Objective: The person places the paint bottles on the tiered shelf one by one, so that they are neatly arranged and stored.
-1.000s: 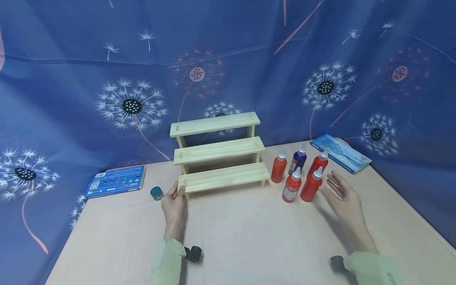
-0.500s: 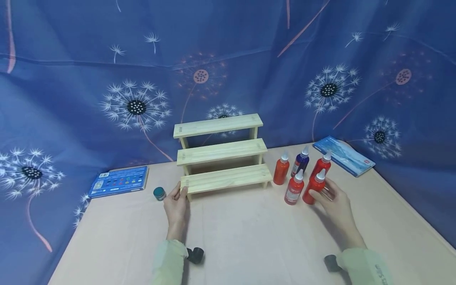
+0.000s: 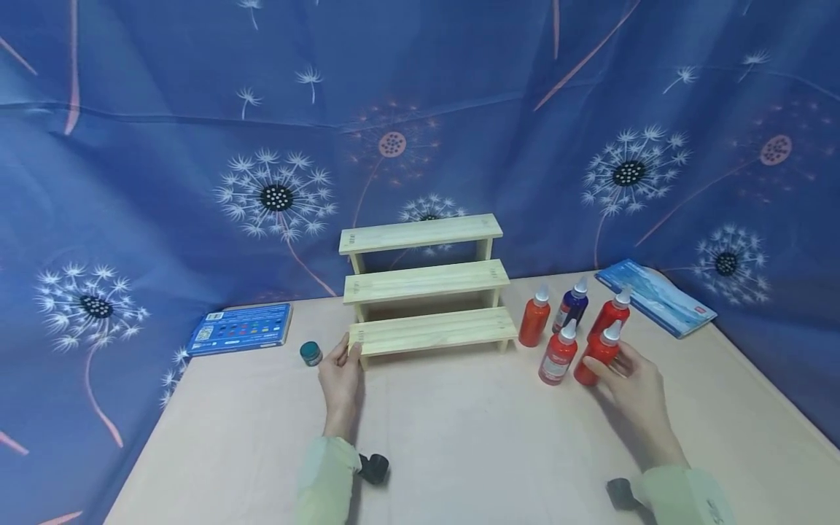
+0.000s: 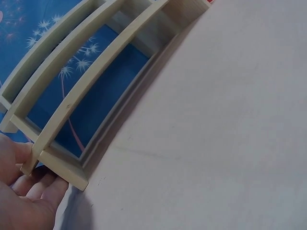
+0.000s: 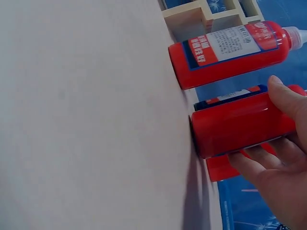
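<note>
- Blue book (image 3: 240, 329), left of the frame: lay flat on the counter (image 3: 459, 437), perhaps to keep it out of the way.
- Teal-lidded jar (image 3: 310, 354), left of centre: stood lid up, just beside the left grip.
- Left grip (image 3: 340, 375), lower left of centre: thumb and fingers pinched the near left end of the lowest board, probably to steady the rack.
- Three-tier wooden rack (image 3: 433, 332), centre: stood on the counter, boards stepping up toward the back, presumably so each tier would show.
- Orange bottle (image 3: 534, 317), right of centre: upright near the rack's end.
- Labelled red bottle (image 3: 558, 359), in front: upright, nozzle up, likely against leaks.
- Dark blue bottle (image 3: 571, 308), behind: upright.
- Front red bottle (image 5: 235, 124), right: upright, base at or just over the counter; contact unclear.
- Rear red bottle (image 3: 612, 313), behind: upright.
- Right grip (image 3: 639, 386), lower right: fingers curled round the front red bottle, thumb opposed, apparently for a secure sideways hold.
- Pale blue book (image 3: 656, 295), right: flat, well behind the grip.
</note>
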### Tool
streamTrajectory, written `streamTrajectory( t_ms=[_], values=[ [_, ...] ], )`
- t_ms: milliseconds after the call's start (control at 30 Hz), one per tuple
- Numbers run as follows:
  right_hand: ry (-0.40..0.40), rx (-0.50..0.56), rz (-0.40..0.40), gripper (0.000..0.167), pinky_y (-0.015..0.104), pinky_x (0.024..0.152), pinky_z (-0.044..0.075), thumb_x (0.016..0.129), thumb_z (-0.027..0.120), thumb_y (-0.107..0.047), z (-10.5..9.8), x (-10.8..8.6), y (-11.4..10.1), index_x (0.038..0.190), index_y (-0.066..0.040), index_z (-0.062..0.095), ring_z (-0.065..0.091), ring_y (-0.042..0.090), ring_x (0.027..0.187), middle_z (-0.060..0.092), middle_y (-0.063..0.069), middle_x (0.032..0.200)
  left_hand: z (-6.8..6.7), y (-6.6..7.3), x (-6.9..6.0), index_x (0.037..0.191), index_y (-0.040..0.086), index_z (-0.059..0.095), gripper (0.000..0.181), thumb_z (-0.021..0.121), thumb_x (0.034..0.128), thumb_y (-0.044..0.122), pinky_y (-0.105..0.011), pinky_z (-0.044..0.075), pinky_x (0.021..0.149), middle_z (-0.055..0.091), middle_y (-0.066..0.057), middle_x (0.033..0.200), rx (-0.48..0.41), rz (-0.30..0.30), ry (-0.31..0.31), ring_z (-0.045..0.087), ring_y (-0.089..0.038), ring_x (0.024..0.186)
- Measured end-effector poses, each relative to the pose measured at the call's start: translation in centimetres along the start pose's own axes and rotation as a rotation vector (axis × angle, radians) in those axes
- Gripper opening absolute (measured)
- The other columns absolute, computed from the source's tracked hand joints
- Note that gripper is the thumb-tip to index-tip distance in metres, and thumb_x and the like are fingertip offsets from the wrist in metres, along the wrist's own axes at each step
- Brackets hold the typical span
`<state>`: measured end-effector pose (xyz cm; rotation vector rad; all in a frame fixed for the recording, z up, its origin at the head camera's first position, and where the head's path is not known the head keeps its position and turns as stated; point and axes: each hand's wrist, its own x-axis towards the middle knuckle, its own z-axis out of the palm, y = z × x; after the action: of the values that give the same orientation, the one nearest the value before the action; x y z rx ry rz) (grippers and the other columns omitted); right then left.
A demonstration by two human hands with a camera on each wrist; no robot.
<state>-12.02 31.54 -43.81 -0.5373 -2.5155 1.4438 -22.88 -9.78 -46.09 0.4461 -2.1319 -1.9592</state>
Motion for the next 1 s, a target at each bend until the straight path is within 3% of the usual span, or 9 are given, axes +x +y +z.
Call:
streamTrajectory(
  t_ms=[200,433,533,600,667,733,867,1000],
  values=[
    [0.005,-0.035,0.014,0.086,0.061,0.101,0.042,0.09,0.061,-0.055,-1.1,-0.9,-1.1,0.155,-0.012,0.024,0.04,0.046,0.134,0.039,0.021,0.151,0.2,0.1,-0.1,0.136,0.001,0.054,0.041,0.061,0.0962,0.01,-0.027,0.052,0.094,0.055,-0.02,0.136,0.018,0.011,0.008,0.056,-0.03,0.123],
    [-0.019,-0.029,0.038,0.087,0.064,0.101,0.041,0.09,0.062,-0.053,-2.0,-2.0,-3.1,0.155,-0.01,0.023,0.037,0.049,0.135,0.035,0.024,0.153,0.2,0.2,-0.2,0.136,0.0,0.053,0.041,0.06,0.0963,0.009,-0.025,0.053,0.093,0.054,-0.021,0.136,0.008,0.007,0.018,0.057,-0.03,0.123],
    [-0.011,-0.05,0.02,0.085,0.05,0.095,0.052,0.091,0.063,-0.051,-2.1,-2.5,-3.7,0.154,-0.009,0.026,0.039,0.051,0.132,0.037,0.026,0.151,0.3,0.1,-0.2,0.136,0.001,0.054,0.041,0.061,0.0963,0.01,-0.025,0.053,0.093,0.054,-0.02,0.137,0.01,-0.002,0.018,0.057,-0.03,0.123],
    [-0.005,-0.055,0.011,0.084,0.033,0.084,0.059,0.09,0.064,-0.05,-2.2,-2.8,-4.0,0.153,-0.008,0.028,0.041,0.051,0.131,0.039,0.026,0.149,0.3,0.1,-0.1,0.136,0.001,0.053,0.042,0.061,0.0963,0.01,-0.026,0.053,0.093,0.054,-0.02,0.137,0.008,-0.004,0.018,0.057,-0.03,0.123],
    [0.0,-0.06,-0.005,0.083,0.018,0.073,0.059,0.09,0.065,-0.049,-2.2,-3.2,-4.4,0.152,-0.006,0.031,0.043,0.051,0.129,0.042,0.026,0.148,0.4,0.1,0.0,0.137,0.002,0.053,0.042,0.061,0.0963,0.01,-0.026,0.053,0.093,0.054,-0.019,0.137,0.014,-0.011,0.02,0.057,-0.029,0.123],
    [-0.001,-0.057,-0.016,0.083,0.011,0.068,0.056,0.089,0.067,-0.048,-2.2,-3.5,-4.8,0.151,-0.005,0.033,0.044,0.05,0.128,0.044,0.027,0.146,0.4,0.0,0.0,0.137,0.002,0.053,0.042,0.061,0.0963,0.01,-0.027,0.053,0.093,0.054,-0.019,0.137,0.016,-0.007,0.022,0.057,-0.029,0.123],
    [-0.016,-0.064,-0.028,0.082,0.011,0.067,0.056,0.089,0.067,-0.048,-2.0,-4.3,-5.6,0.15,-0.004,0.035,0.047,0.05,0.126,0.047,0.028,0.142,0.4,0.0,0.0,0.136,0.001,0.054,0.041,0.061,0.0962,0.009,-0.029,0.053,0.093,0.054,-0.019,0.136,0.025,0.011,0.029,0.056,-0.029,0.123],
    [-0.038,-0.079,-0.059,0.08,0.023,0.075,0.06,0.089,0.069,-0.045,-1.4,-5.1,-6.3,0.149,-0.004,0.037,0.048,0.05,0.125,0.05,0.029,0.14,0.4,0.0,-0.1,0.136,0.001,0.054,0.041,0.06,0.0965,0.009,-0.03,0.054,0.093,0.055,-0.019,0.136,0.023,0.011,0.029,0.057,-0.03,0.122]
  ],
)
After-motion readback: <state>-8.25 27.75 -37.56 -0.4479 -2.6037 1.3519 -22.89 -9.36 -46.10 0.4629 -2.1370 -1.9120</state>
